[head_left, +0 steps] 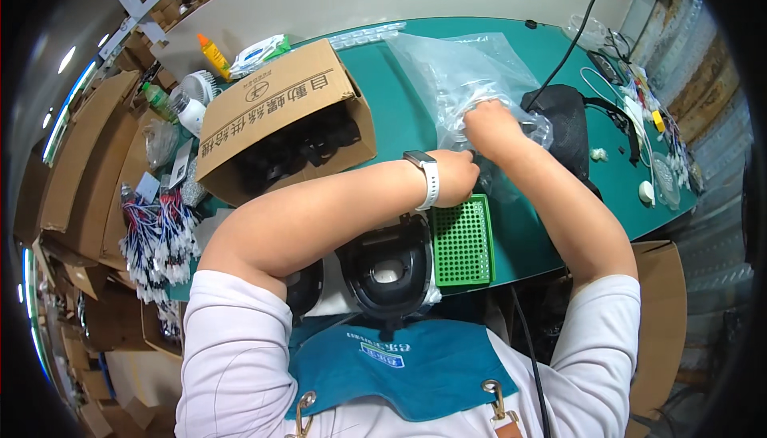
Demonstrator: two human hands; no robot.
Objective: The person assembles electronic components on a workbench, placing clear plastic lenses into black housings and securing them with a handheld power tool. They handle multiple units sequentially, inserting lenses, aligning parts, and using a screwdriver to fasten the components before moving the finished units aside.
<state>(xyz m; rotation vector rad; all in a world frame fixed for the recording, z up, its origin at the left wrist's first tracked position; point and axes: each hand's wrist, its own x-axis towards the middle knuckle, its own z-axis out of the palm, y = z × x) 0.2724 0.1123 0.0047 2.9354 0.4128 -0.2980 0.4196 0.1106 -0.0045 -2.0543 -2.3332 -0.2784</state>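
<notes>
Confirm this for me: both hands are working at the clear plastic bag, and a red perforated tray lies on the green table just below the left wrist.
Not quite. The head view shows the perforated tray is green, not red. The rest holds: the left hand and right hand are both at the clear plastic bag, and the tray lies on the green table just below the left wrist.

One clear plastic bag (463, 78) lies at twelve o'clock, with one open cardboard box (280, 110) at ten o'clock. One green perforated tray (462, 240) sits near centre beside one black round housing (389, 266). At eleven o'clock stand one orange-capped bottle (213, 54) and one small white fan (196, 86).
</notes>
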